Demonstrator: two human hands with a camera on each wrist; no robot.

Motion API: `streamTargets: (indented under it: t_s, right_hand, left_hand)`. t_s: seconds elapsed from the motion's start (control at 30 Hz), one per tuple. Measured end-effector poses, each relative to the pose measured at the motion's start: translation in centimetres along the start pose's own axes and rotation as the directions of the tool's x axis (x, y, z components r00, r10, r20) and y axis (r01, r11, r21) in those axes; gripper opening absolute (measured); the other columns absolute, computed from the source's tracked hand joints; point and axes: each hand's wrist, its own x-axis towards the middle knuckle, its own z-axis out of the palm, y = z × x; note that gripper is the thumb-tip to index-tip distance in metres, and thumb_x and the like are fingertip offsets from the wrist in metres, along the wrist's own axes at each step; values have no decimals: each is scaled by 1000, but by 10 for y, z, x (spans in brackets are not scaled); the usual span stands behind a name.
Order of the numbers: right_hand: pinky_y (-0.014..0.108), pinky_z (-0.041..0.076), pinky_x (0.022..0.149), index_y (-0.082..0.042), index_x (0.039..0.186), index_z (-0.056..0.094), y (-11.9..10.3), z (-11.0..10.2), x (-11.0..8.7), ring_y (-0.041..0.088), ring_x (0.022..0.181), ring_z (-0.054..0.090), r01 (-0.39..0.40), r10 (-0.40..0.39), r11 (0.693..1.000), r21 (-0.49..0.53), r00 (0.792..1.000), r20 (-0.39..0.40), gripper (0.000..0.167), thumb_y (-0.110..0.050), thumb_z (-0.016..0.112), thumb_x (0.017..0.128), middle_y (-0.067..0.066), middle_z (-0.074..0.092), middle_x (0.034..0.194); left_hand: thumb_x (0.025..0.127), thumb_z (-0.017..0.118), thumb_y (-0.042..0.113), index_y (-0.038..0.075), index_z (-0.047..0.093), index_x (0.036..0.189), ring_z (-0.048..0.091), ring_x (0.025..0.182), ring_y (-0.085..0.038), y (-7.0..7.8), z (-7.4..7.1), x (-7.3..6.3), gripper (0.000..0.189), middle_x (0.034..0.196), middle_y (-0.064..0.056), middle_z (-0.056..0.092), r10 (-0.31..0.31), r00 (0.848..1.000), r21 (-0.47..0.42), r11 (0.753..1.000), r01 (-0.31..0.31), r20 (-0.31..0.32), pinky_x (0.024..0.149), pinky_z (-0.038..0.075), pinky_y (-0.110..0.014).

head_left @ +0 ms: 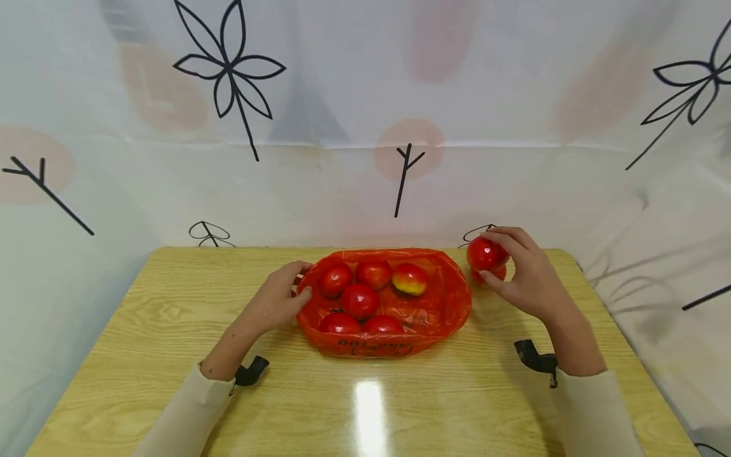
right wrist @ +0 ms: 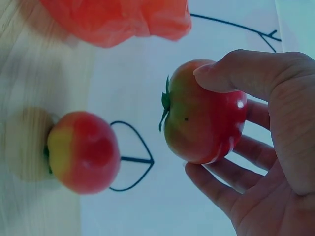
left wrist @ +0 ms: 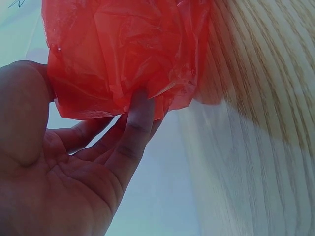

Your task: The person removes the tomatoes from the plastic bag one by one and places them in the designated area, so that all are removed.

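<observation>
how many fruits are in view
8 fruits: six in the red bag, three along the far side, one in the middle, two along the near side; one in the right hand; one on the table below it. The bag may hide more.

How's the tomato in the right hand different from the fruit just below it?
The tomato is held up in the right hand; the fruit sits on the table. The tomato has a greenish patch, the fruit a yellow one. The tomato's green leaves show plainly; the fruit shows little green. Both look round and mostly red.
</observation>
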Motion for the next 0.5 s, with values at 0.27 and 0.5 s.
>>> streamTargets:
  t_s: [0.27, 0.5]
  right_hand:
    - [62, 61, 87, -2, 138, 62, 14, -4, -4, 42, 121, 59, -58, 58, 998, 2, 998, 5, 68, 4, 89, 76, 20, 57, 140]
    - [2, 34, 89, -1, 137, 63, 27, -10, -11, 42, 118, 59, -118, 118, 993, -21, 993, 1, 64, 2, 87, 78, 21, 57, 139]
  left_hand:
    - [102, 62, 10, 2, 55, 145, 65, 114, -31, 0, -1, -1, 44, 137, -14, 65, -10, 1000, 1, 1000, 10, -1, 93, 62, -46]
    - [102, 61, 11, 4, 56, 145, 65, 116, -30, 1, 0, 0, 43, 137, -12, 64, -19, 1000, -9, 1000, 19, 1, 94, 62, -46]
